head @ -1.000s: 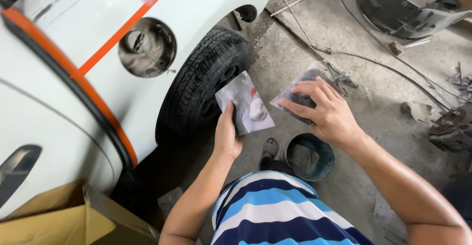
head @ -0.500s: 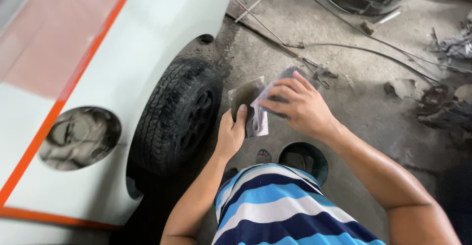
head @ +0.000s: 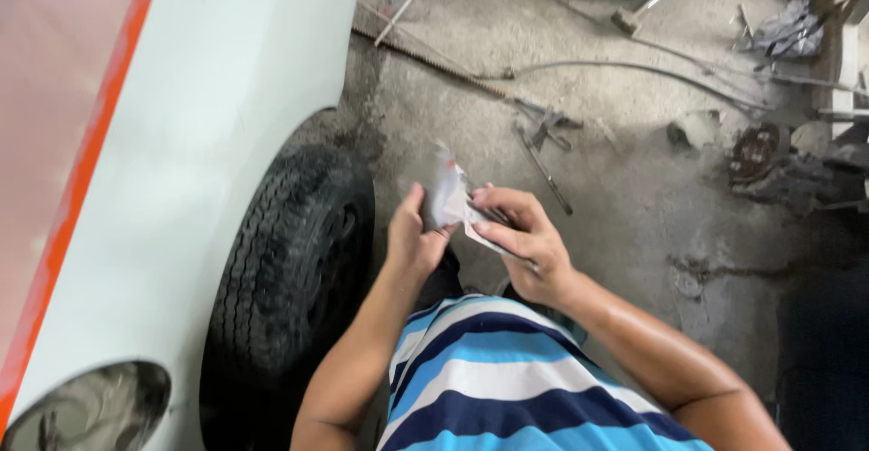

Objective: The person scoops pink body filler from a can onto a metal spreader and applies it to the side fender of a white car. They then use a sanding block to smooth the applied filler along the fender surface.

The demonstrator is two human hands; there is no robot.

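My left hand [head: 415, 238] and my right hand [head: 522, 237] are together in front of my striped shirt, both gripping grey sheets of sandpaper [head: 450, 196]. The left hand holds one sheet nearly upright. The right hand pinches another sheet [head: 484, 237] flat under its fingers, touching the first. A black tyre [head: 290, 270] of a white vehicle with an orange stripe [head: 181, 143] stands just left of my hands.
The concrete floor [head: 634, 189] is dirty. Metal rods [head: 434, 57], a cable and small tools [head: 543, 134] lie beyond my hands. Scrap parts [head: 769, 152] pile up at the right. A round opening [head: 86, 406] shows in the vehicle body at lower left.
My two hands have come together, bringing the two separate sandpaper sheets against each other. The view has swung, so the vehicle body now fills the left side.
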